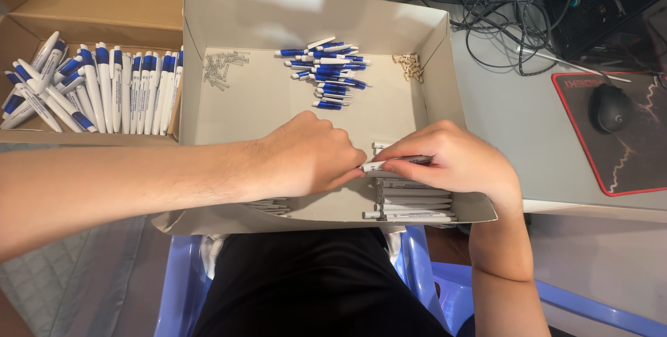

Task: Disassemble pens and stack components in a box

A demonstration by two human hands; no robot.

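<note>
Over the near edge of the shallow cardboard tray, the right hand pinches a white pen barrel while the left hand, curled closed, meets its tip. More white barrels lie stacked just beneath; blue caps sit toward the tray's far wall.

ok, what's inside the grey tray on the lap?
Inside the grey tray: blue-and-white pen parts, small springs, tan bits, white barrels. Left hand and right hand hold one barrel, covering the tray's middle.
</note>
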